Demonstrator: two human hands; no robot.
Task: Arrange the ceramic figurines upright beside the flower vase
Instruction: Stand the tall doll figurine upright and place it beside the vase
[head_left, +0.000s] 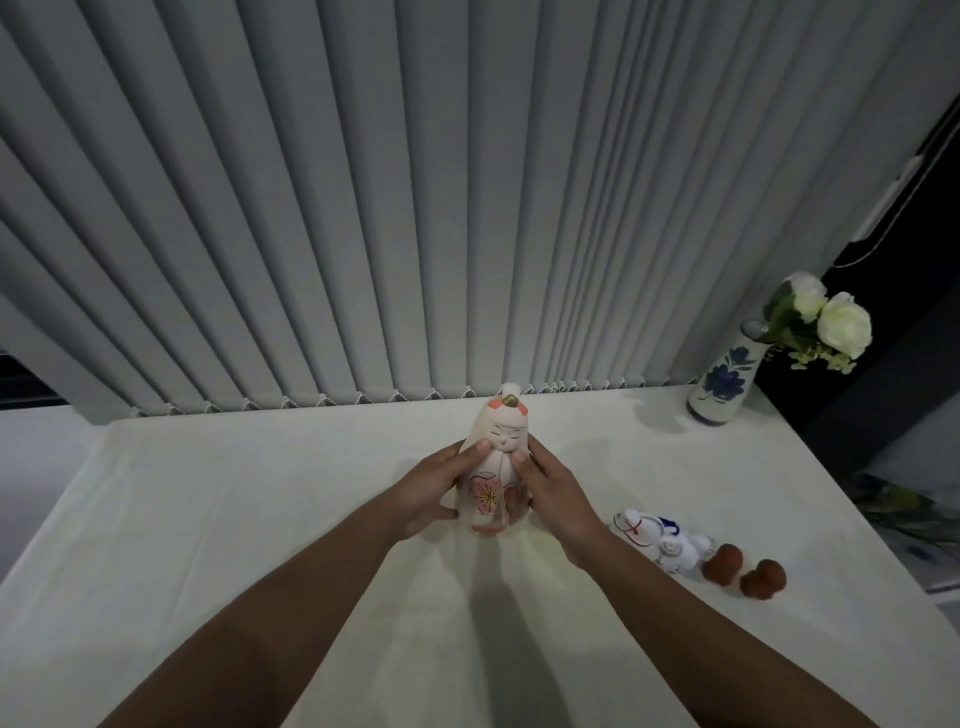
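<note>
A pale doll figurine (497, 457) with pink flower markings and a gold crest stands upright in the middle of the white table (260, 519). My left hand (434, 488) grips its left side and my right hand (550, 493) grips its right side, thumbs on its front. A white figurine with blue and red lines (660, 540) lies on its side to the right. Two small red-brown figurines (723, 564) (762, 578) sit just beyond it. The white vase with blue flowers painted on it (723, 382) holds white roses (826, 319) at the table's back right corner.
Grey vertical blinds (415, 208) hang along the table's far edge. The table's right edge runs diagonally past the vase, with a dark wall and dim floor clutter (904, 509) beyond it.
</note>
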